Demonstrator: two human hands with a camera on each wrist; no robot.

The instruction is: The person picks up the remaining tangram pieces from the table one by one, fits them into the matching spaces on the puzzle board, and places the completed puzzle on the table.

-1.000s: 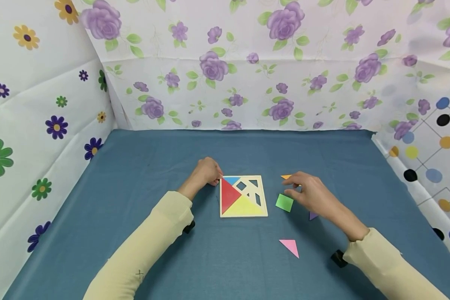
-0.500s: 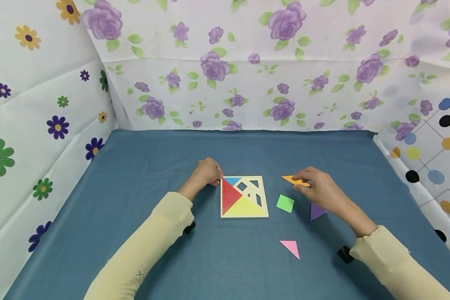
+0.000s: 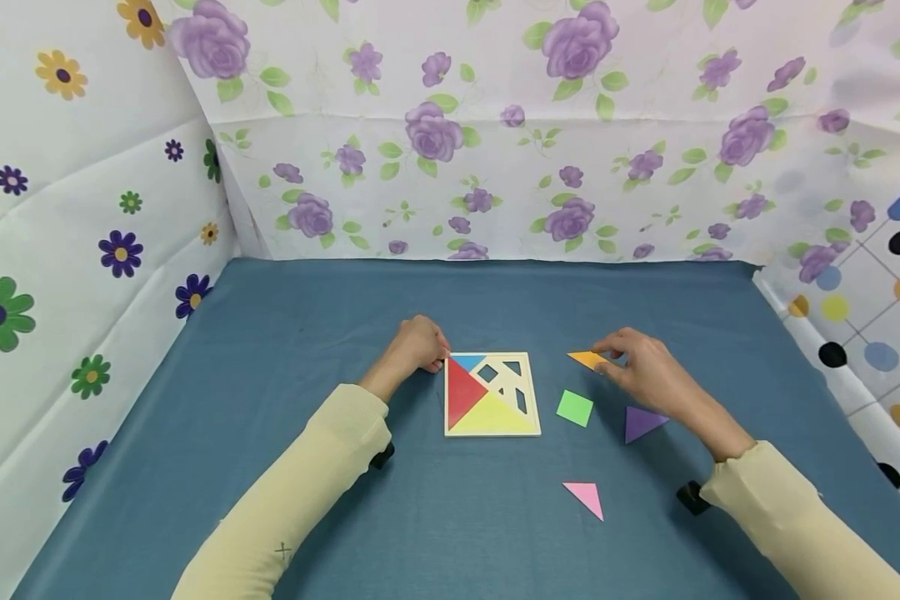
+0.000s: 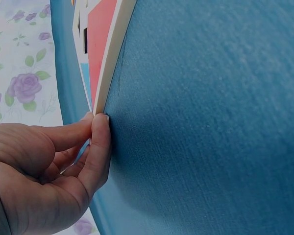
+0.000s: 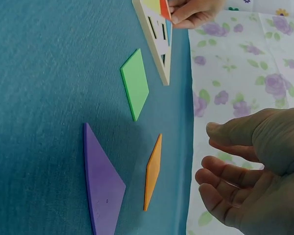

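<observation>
My left hand [image 3: 417, 343] pinches the near-left upper corner of a square wooden tangram board [image 3: 525, 433] between thumb and fingers; the left wrist view shows the fingertips on its corner. A red triangle [image 3: 462, 392], a yellow triangle [image 3: 492, 417] and a blue triangle [image 3: 467, 362] lie in the board, with cut-out holes beside them. My right hand [image 3: 648, 372] hovers over the orange parallelogram [image 5: 154, 174], thumb and fingers apart with nothing between them in the right wrist view. From the head, the hand hides the parallelogram's right end.
On the blue cloth [image 3: 330, 308] lie a green square [image 3: 575, 408] right of the board, a purple triangle [image 3: 643, 423] under the right forearm's left side, and a pink triangle [image 3: 587, 498] nearer the front. Flowered sheets [image 3: 390, 167] stand behind and at the sides.
My right hand has moved from near the green square, right and slightly back, to the orange parallelogram, uncovering the purple triangle. My left hand stays on the board's corner.
</observation>
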